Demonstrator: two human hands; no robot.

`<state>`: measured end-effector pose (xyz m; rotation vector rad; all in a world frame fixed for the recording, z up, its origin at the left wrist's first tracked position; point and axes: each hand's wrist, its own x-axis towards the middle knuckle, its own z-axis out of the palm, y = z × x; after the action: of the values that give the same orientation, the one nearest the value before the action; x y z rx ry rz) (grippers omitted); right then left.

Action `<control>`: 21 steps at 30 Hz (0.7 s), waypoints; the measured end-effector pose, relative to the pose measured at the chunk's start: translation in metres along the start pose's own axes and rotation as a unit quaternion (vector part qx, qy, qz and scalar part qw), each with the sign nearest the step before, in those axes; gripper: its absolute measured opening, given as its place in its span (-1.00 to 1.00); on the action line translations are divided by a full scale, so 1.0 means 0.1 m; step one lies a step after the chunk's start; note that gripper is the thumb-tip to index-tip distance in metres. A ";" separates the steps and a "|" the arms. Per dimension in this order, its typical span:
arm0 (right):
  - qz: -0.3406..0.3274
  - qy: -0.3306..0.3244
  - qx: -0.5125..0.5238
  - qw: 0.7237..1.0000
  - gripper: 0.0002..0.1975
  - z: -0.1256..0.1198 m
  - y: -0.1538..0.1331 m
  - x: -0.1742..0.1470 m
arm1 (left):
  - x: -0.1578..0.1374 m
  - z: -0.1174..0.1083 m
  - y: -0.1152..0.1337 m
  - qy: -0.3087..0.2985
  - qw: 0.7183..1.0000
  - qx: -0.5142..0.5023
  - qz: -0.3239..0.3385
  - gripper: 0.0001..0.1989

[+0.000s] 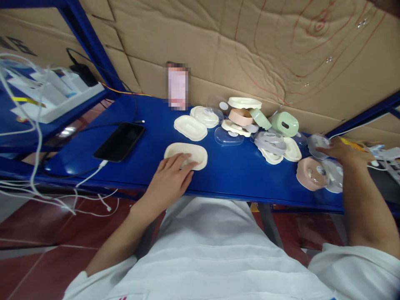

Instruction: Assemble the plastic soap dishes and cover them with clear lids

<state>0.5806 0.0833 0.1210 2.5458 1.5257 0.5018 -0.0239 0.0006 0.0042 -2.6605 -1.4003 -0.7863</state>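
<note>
My left hand (171, 180) lies palm down on a cream oval dish (201, 155) near the front of the blue table. Its fingers are spread and lightly bent, with the tips inside the dish. Far to the right, my right hand (350, 153) reaches over a greyish container with a clear lid (318, 143). An outstretched finger touches or covers that lid; the rest of the grip is partly hidden. Just below it sit a pink container with a clear lid (311, 173) and a grey one with a clear lid (334, 175).
Cream dishes (190, 127), a clear lid (228, 136), a pink ring-shaped part (241, 117) and a green container (283, 124) crowd the back. A black phone (119, 141) with a white cable lies left. A blurred upright screen (178, 87) leans on the cardboard (193, 37).
</note>
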 end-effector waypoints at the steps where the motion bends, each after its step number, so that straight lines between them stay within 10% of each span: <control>1: 0.011 -0.029 -0.001 1.000 -0.37 -0.04 -0.03 0.00 | 0.02 0.01 0.05 -0.014 0.999 -0.027 0.031 -0.61; 6: -0.004 -0.079 0.016 0.997 -0.46 -0.27 -0.37 -0.21 | 0.10 0.08 0.20 -0.039 0.982 -0.128 0.134 -0.46; 12: -0.186 -0.113 0.063 0.974 -0.56 -0.46 -1.18 -0.82 | 0.17 0.17 0.17 -0.019 0.991 -0.102 0.084 -0.65; 21: -0.316 0.006 0.153 0.936 -0.66 -0.36 -1.49 -1.00 | 0.15 0.16 0.15 -0.044 0.984 -0.133 0.111 -0.69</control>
<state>0.4007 0.0650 0.0921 2.0321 2.4360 0.1987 0.0014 0.0069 0.0003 -3.0183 -1.0505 -0.8986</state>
